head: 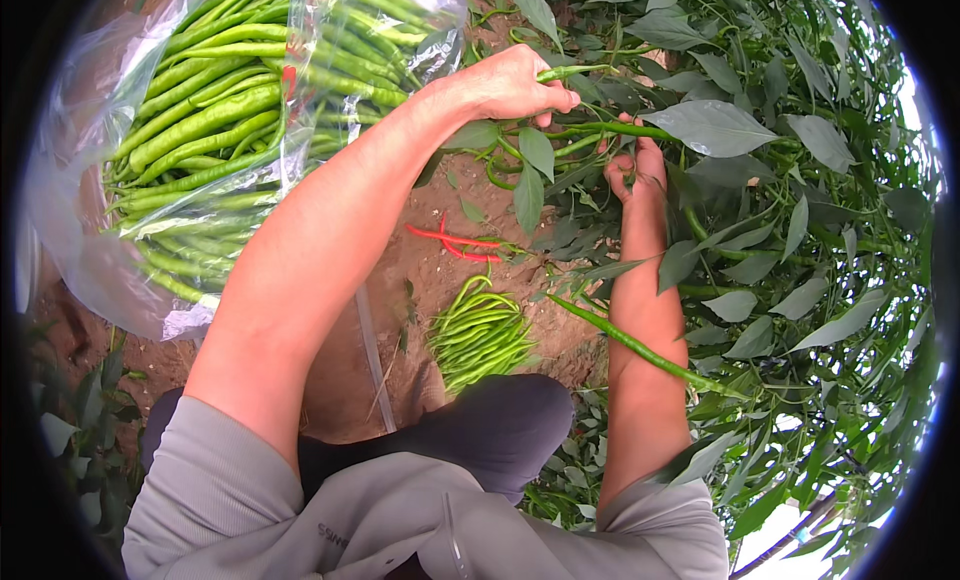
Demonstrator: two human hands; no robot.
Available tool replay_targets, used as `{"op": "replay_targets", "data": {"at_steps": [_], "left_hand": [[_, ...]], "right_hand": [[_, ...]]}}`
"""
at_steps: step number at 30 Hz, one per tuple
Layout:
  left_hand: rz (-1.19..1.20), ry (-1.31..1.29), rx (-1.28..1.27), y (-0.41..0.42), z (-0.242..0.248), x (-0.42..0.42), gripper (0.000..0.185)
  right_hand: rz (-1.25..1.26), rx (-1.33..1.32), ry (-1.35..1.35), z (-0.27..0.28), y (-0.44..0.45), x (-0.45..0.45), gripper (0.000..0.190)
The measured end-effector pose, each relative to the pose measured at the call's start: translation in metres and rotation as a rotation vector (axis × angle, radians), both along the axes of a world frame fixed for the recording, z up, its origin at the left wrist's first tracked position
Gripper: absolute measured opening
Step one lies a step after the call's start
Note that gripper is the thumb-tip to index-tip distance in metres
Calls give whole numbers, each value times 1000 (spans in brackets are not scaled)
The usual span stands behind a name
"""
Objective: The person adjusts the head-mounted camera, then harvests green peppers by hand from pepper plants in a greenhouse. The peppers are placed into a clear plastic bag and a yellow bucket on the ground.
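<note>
My left hand point(517, 88) is closed around a slim green chili pepper point(574, 71), whose end sticks out to the right of the fist. To its right, my right hand point(640, 167) reaches among the leaves of a pepper plant with its fingers bent. A long green chili pepper point(637, 130) crosses in front of those fingers; whether they grip it or a stem is hard to see. More green peppers point(581, 145) hang between the two hands, partly covered by leaves. Another long green pepper point(645, 349) lies across my right forearm.
At the upper left stands a clear plastic bag point(79, 175) full of green chili peppers point(210, 122). On the soil point(442, 197) lie a few red chili peppers point(457, 242) and a heap of green ones point(484, 332) before my knee. Dense pepper foliage point(795, 205) fills the right side.
</note>
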State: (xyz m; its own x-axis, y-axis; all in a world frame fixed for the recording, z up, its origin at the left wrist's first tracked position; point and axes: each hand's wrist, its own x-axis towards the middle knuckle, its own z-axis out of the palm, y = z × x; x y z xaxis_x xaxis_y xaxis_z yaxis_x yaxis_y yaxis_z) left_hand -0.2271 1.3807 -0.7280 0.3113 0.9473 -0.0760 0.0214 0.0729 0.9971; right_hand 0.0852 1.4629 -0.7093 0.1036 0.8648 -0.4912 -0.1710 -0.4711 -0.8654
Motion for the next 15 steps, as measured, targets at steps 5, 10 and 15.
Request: {"op": "replay_targets", "data": {"at_steps": [5, 10, 15], "left_hand": [[28, -58, -58, -6, 1, 6, 42], [97, -36, -54, -9, 8, 6, 40], [97, -50, -42, -8, 9, 9, 37]], "right_hand": [[-3, 12, -347, 15, -20, -36, 32], [-141, 662, -922, -2, -51, -63, 30], [244, -159, -17, 14, -72, -100, 36]]}}
